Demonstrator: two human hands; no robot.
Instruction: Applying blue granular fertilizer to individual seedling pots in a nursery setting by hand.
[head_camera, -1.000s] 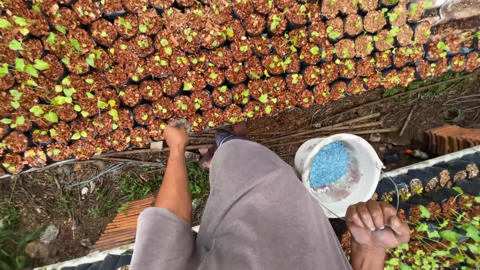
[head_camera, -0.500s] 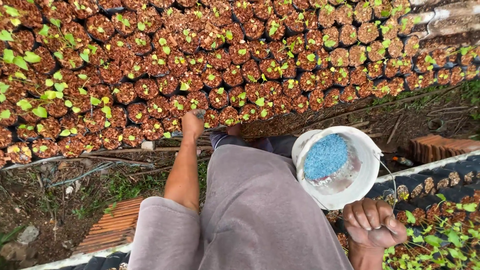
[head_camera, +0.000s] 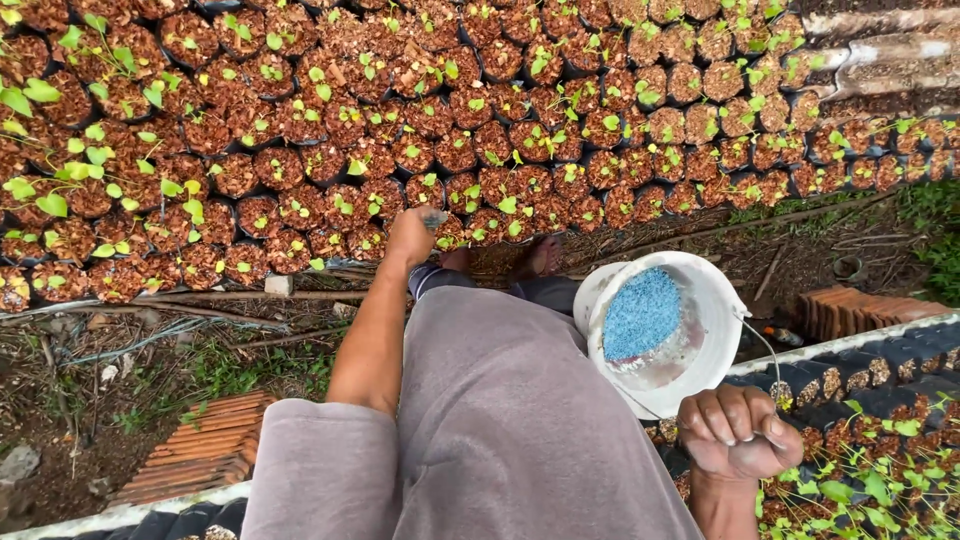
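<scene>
A person's right hand (head_camera: 738, 432) is clenched around the thin wire handle (head_camera: 770, 360) of a round white plastic bucket (head_camera: 722, 310), which hangs low at the right, tilted with its mouth up toward the camera, holding blue granules (head_camera: 640, 313). The left hand (head_camera: 413, 233) reaches forward, closed on something small and greyish, over the nearest row of black nursery bags (head_camera: 330, 205) packed with coarse reddish-brown chips and green seedlings

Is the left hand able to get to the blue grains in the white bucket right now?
Probably yes. The bucket hangs open-topped with nothing covering the blue grains. The left hand is out over the seedling pots, so it would have to swing back across the body. The right hand holds the handle.
</scene>
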